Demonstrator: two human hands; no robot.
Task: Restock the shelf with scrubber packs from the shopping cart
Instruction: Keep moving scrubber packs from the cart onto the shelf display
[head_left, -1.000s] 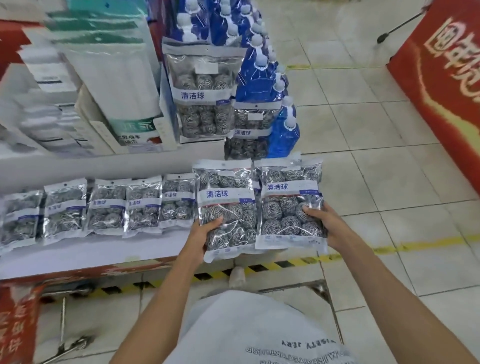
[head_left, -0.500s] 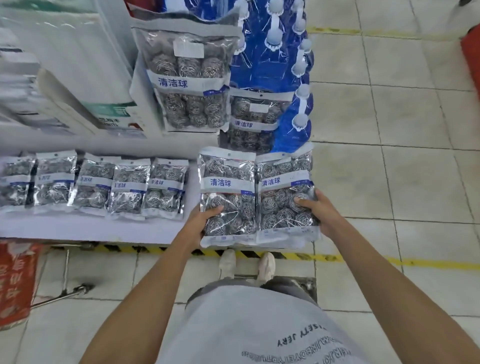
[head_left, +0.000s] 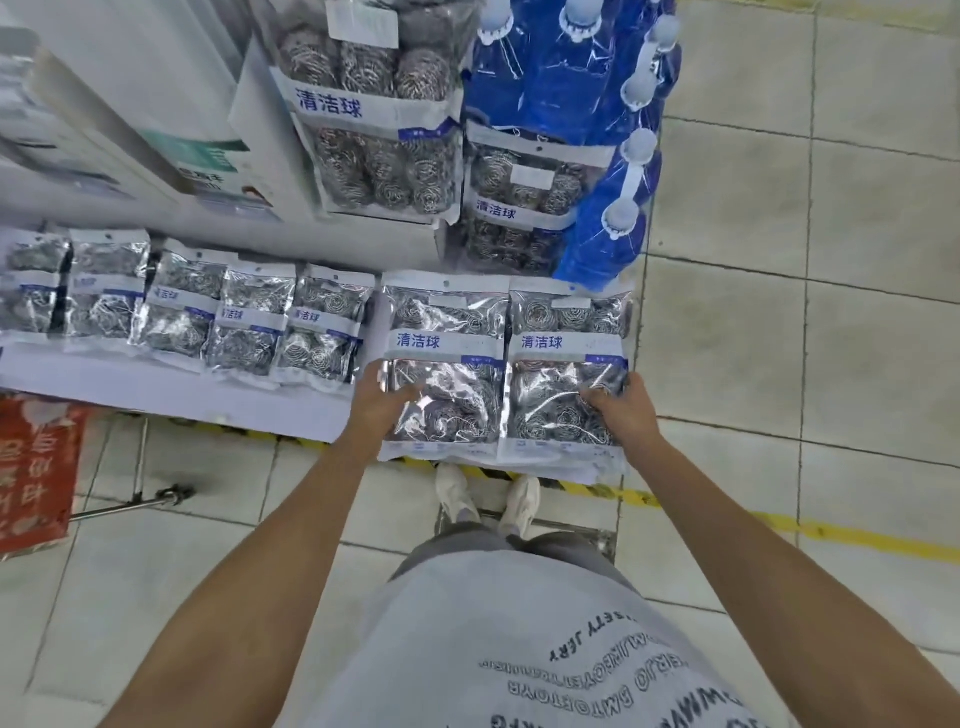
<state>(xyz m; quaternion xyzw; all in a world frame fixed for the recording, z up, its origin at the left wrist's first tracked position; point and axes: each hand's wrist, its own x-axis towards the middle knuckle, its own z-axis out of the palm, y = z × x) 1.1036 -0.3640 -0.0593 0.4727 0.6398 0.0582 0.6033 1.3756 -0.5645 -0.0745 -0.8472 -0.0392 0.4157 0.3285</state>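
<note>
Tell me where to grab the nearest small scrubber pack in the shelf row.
Take that small scrubber pack by its near bottom edge, coming from the aisle side. It lies flat, overlapped against its neighbour, and the left hand is close beside it.

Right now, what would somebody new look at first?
Probably the two shiny scrubber packs side by side in the middle, one gripped by the left hand, one by the right hand, at the shelf's edge. Then the blue bottles stacked up top.
</note>
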